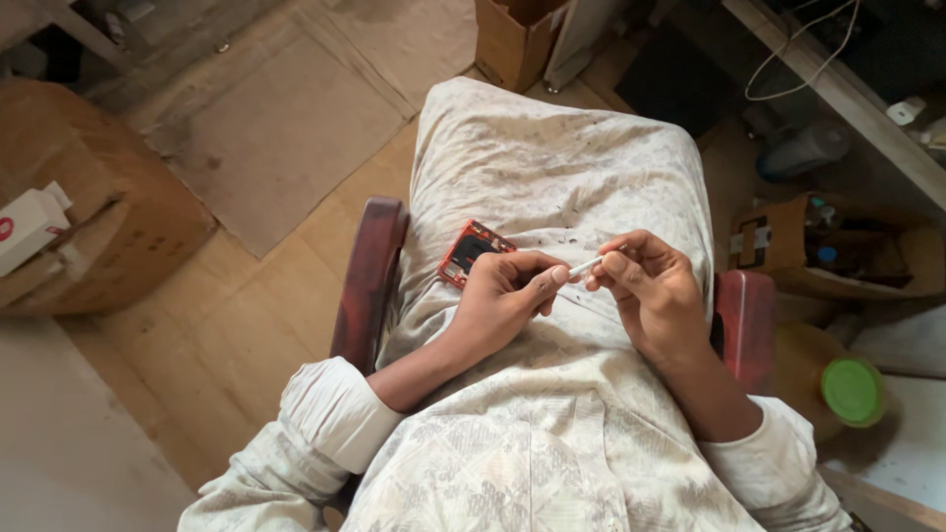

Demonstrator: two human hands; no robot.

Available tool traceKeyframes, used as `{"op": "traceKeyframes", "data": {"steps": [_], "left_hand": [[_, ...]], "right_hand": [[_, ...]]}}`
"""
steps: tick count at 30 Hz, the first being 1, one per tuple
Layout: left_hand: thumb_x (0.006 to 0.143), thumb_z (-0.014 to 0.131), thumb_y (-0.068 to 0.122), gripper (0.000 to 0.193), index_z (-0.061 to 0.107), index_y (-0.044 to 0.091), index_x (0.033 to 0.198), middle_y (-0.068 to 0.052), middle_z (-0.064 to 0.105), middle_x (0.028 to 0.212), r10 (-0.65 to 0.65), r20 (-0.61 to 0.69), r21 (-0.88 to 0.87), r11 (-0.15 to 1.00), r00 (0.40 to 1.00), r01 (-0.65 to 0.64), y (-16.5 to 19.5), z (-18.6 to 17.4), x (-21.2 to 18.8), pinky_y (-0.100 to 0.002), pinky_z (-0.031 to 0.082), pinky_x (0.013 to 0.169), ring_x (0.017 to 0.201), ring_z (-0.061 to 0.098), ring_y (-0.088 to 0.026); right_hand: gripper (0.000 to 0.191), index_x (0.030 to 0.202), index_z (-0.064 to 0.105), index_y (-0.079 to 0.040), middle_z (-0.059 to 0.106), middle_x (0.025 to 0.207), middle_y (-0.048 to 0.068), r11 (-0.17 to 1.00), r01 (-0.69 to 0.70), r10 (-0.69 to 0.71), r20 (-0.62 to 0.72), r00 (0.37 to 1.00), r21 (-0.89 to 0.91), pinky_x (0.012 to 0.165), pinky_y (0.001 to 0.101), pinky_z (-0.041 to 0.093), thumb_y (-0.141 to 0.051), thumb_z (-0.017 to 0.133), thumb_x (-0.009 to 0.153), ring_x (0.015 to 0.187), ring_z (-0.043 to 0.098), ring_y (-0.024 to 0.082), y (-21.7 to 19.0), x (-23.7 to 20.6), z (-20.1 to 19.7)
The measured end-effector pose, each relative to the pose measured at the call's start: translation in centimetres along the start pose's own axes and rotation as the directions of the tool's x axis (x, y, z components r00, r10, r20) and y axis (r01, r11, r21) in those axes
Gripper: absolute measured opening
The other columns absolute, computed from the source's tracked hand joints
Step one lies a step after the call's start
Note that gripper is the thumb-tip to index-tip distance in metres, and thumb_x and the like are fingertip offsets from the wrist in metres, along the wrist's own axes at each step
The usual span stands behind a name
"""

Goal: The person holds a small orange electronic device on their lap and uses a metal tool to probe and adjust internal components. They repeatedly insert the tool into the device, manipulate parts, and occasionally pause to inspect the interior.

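left hand (503,296): fingers pinched on one end of a thin white stick (585,266) | right hand (650,286): pinching the other end | red phone frame (473,252): on the lap, just beyond the left hand | chair arm (370,276): left of lap

A thin white stick (585,266) lies level, pinched at both ends above the lap.
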State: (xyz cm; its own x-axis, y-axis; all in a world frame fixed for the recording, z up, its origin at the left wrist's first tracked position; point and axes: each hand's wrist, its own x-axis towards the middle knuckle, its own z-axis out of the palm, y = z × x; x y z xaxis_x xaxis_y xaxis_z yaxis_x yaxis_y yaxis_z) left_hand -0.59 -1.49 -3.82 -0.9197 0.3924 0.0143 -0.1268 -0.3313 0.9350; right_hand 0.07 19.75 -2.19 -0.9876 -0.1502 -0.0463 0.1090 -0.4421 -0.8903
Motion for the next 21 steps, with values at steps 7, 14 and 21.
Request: {"op": "traceKeyframes", "data": {"steps": [7, 14, 21], "left_hand": [[0.104, 0.064, 0.028, 0.033, 0.078, -0.002, 0.105, 0.006, 0.050, 0.062, -0.104, 0.043, 0.034, 0.994, 0.994, 0.102, -0.9, -0.8, -1.6, -0.021, 0.033, 0.051, 0.057, 0.042, -0.002], [0.102, 0.065, 0.027, 0.031, 0.077, 0.000, 0.109, 0.001, 0.065, 0.069, -0.161, 0.047, 0.020, 0.987, 0.986, 0.160, -0.5, -0.5, -2.8, -0.019, 0.036, 0.050, 0.056, 0.047, -0.002], [0.104, 0.058, 0.034, 0.038, 0.077, 0.001, 0.108, 0.000, 0.067, 0.070, -0.296, 0.182, -0.205, 0.921, 0.938, 0.330, 0.0, 0.5, -2.1, -0.018, 0.040, 0.048, 0.052, 0.050, -0.003]], "right_hand": [[0.008, 0.107, 0.071, 0.004, 0.074, 0.099, 0.014, 0.992, 0.115, -0.111, -0.070, 0.991, 0.048, 0.081, 0.0337, 0.058, -0.003, 0.068, 0.103, 0.087, 0.072, 0.020, 2.2, -0.8, -1.0], [0.013, 0.111, 0.070, 0.004, 0.073, 0.094, 0.015, 0.993, 0.105, -0.101, -0.078, 0.992, 0.048, 0.080, 0.0314, 0.060, -0.006, 0.067, 0.104, 0.084, 0.072, 0.019, 2.6, -1.6, -1.0], [0.009, 0.111, 0.069, 0.005, 0.073, 0.101, 0.014, 0.992, 0.120, -0.121, 0.016, 0.993, 0.050, 0.085, 0.0333, 0.061, -0.001, 0.067, 0.105, 0.091, 0.073, 0.021, 1.5, -1.9, -1.9]]}}
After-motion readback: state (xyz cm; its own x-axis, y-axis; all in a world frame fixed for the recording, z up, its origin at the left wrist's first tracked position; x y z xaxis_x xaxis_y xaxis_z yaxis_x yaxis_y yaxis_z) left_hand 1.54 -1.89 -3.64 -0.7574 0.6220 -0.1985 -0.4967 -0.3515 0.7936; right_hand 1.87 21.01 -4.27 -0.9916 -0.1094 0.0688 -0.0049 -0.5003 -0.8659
